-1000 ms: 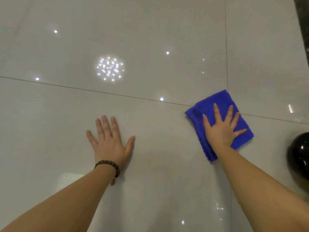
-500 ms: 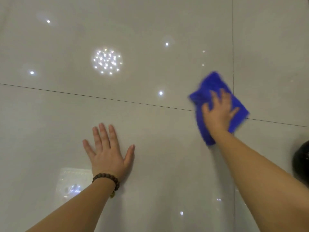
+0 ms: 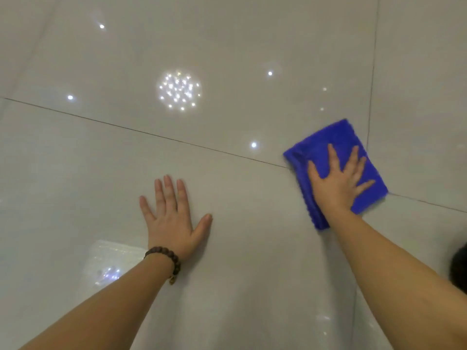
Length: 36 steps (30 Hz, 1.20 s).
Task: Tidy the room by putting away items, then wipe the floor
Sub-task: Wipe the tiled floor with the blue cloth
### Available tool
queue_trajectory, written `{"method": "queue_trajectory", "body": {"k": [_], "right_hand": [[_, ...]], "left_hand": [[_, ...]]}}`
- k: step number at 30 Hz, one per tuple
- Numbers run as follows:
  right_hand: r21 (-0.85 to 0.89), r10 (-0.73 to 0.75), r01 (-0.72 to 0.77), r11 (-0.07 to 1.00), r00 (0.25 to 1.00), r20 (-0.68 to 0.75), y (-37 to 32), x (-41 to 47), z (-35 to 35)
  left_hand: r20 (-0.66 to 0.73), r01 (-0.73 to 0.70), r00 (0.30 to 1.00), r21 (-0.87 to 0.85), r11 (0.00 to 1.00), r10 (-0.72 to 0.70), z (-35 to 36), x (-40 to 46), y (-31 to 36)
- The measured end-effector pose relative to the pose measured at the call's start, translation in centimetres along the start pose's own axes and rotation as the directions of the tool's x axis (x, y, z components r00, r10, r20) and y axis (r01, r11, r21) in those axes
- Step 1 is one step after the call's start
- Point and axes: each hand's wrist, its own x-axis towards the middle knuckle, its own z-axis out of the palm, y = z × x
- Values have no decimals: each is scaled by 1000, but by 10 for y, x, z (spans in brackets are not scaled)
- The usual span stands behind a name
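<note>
A folded blue cloth [image 3: 326, 142] lies flat on the glossy pale tiled floor [image 3: 227, 59], where two grout lines cross at the right. My right hand [image 3: 338, 180] presses down on the cloth with fingers spread, covering its middle. My left hand [image 3: 171, 218] rests palm-down on the bare tile to the left, fingers apart, holding nothing. A brown bead bracelet sits on that wrist.
A dark rounded object [image 3: 460, 269] shows at the right edge, beside my right forearm. Ceiling lights reflect in the tiles, with a bright cluster [image 3: 179, 90] further out.
My right hand pushed the cloth away along the floor, then drew it back toward me. The left hand has stayed planted on the tile.
</note>
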Motion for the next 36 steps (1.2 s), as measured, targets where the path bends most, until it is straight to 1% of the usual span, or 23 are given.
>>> {"method": "queue_trajectory", "body": {"k": [3, 5, 8, 11, 13, 14, 16, 19, 21, 22, 23, 24, 25, 26, 27, 28, 29, 30, 31, 32, 33, 35, 36], "right_hand": [[41, 369, -372, 927, 928, 53, -2, -8, -13], [50, 325, -329, 943, 942, 79, -46, -30, -5], [-45, -211, 216, 975, 973, 98, -145, -106, 26], [-67, -749, 784, 617, 611, 256, -210, -186, 44], [-19, -872, 901, 434, 425, 242, -212, -177, 45], [-10, -892, 911, 412, 406, 201, -204, -159, 45], [-57, -822, 830, 555, 558, 119, -182, -108, 42], [-4, -268, 269, 963, 961, 66, -169, -46, 22], [71, 98, -103, 992, 993, 72, -198, -54, 19], [67, 116, -120, 990, 991, 67, -224, -75, 25], [58, -21, 18, 998, 999, 46, -252, -103, 34], [36, -279, 278, 960, 960, 37, -277, -136, 48], [-2, -588, 589, 808, 806, 66, -297, -172, 61], [-16, -832, 843, 538, 535, 147, -309, -200, 68], [-16, -938, 962, 272, 269, 219, -317, -207, 69], [6, -965, 995, 100, 96, 243, -321, -192, 69], [4, -974, 998, 70, 68, 215, -324, -169, 68], [-24, -967, 981, 191, 192, 169, -324, -142, 66], [-48, -896, 903, 426, 429, 115, -324, -114, 64], [-39, -711, 714, 699, 700, 65, -326, -90, 60], [7, -441, 441, 897, 897, 38, -331, -75, 55], [46, -65, 63, 997, 997, 34, -364, -87, 53], [28, -90, 89, 996, 995, 36, -386, -112, 58]], "left_hand": [[-19, -51, 999, -158, 986, 48, -4, -3, -7], [-69, -45, 997, -245, 968, 29, -9, -7, -16], [-139, 122, 979, -192, 974, -150, -12, -16, -50], [-157, 336, 922, -132, 933, -354, -12, -30, -115], [-146, 457, 875, -63, 887, -461, -15, -38, -161], [-138, 517, 845, -39, 855, -517, -16, -42, -179], [-111, 600, 791, -50, 798, -602, -18, -45, -200], [-67, 616, 782, -63, 785, -620, -17, -44, -205], [-64, 615, 784, -56, 787, -618, -15, -45, -206], [-67, 617, 782, -57, 785, -619, -14, -46, -207], [-69, 619, 780, -62, 783, -622, -13, -47, -209], [-72, 618, 780, -67, 783, -621, -12, -46, -211], [-75, 613, 783, -75, 786, -618, -12, -46, -212], [-79, 606, 786, -91, 790, -613, -12, -45, -213], [-79, 601, 789, -111, 792, -610, -13, -44, -213], [-73, 598, 791, -124, 792, -608, -13, -45, -213], [-67, 595, 794, -125, 794, -605, -14, -46, -212], [-65, 591, 798, -116, 798, -600, -14, -46, -212], [-61, 589, 800, -104, 801, -596, -14, -46, -212], [-58, 589, 801, -100, 802, -596, -14, -47, -212], [-56, 589, 801, -99, 802, -596, -14, -47, -213], [-55, 588, 802, -97, 803, -594, -12, -47, -215], [-50, 588, 803, -94, 803, -594, -12, -47, -215]]}}
